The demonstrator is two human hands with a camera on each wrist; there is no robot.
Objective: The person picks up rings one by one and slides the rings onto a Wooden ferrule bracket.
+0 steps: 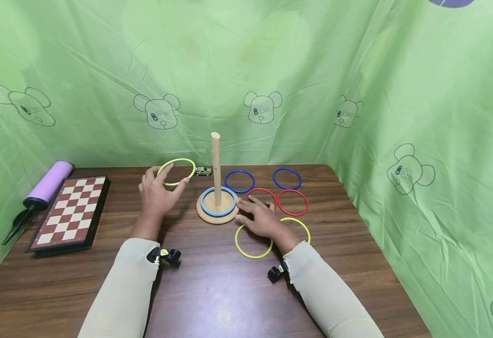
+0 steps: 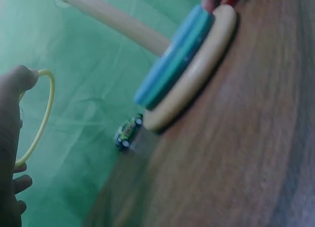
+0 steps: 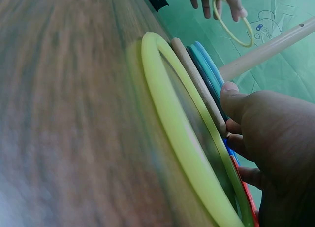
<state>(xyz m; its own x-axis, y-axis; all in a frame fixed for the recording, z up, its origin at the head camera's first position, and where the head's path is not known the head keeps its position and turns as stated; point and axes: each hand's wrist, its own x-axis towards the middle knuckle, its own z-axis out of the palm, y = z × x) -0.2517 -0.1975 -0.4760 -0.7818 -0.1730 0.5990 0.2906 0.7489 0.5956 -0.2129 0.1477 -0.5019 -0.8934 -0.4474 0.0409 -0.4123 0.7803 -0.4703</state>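
In the head view, my left hand (image 1: 157, 192) holds a yellow ring (image 1: 177, 159) in the air, left of a wooden peg stand. Thumb and fingers grip the ring at opposite sides. The stand has an upright peg (image 1: 216, 164) and a round base (image 1: 204, 217). Around the peg, on the base, lie a light blue ring (image 1: 234, 203) and a teal ring (image 2: 183, 64) below it. My right hand (image 1: 263, 219) touches the base's right edge with loosely extended fingertips, above a yellow ring (image 1: 254, 257) and a red ring (image 1: 261, 189), which it partly covers.
Right of the stand lie two blue rings (image 1: 239, 192), another red ring (image 1: 292, 215) and another yellow ring (image 1: 307, 230). A toy car (image 1: 203, 171) sits behind it. At left are a chessboard (image 1: 71, 211) and a purple pump (image 1: 51, 183). Green cloth (image 1: 229, 56) borders the table.
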